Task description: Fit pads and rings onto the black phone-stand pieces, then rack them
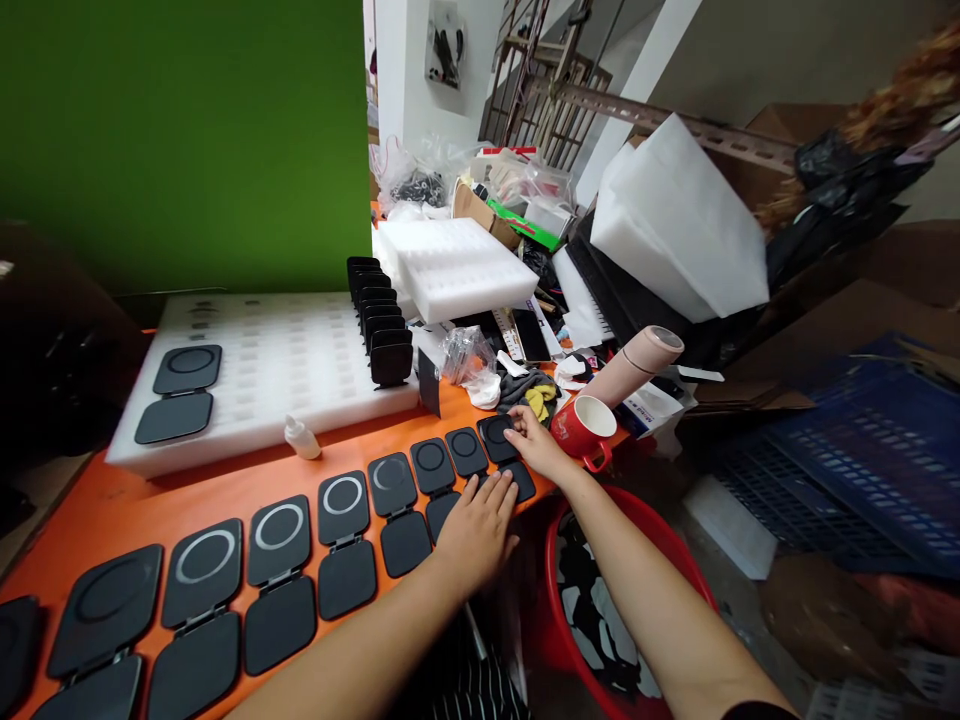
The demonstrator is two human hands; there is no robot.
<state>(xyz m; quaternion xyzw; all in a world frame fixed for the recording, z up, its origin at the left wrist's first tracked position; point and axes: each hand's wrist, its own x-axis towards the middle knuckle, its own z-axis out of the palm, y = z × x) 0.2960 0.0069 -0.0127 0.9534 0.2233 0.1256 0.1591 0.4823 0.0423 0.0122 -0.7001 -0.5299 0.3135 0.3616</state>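
Observation:
Black folding wireless chargers (281, 540), each two hinged square panels, lie unfolded in a row along the orange table. Several upper panels show a pale ring, others a dark one. At the row's right end, my right hand (538, 445) has thumb and fingers at the right edge of the last charger's upper panel (495, 438). My left hand (476, 530) lies palm down with fingers stretched over the lower panels beside it, partly hiding them. A small white dropper bottle (301, 438) stands behind the row.
A white foam tray (277, 390) carries an unfolded charger (187, 370) and a row of upright black panels (379, 320). Right of my hands stand a red mug (581, 428) and a pink bottle (637, 365). Below the table edge is a red basin (551, 560) holding black and white pieces.

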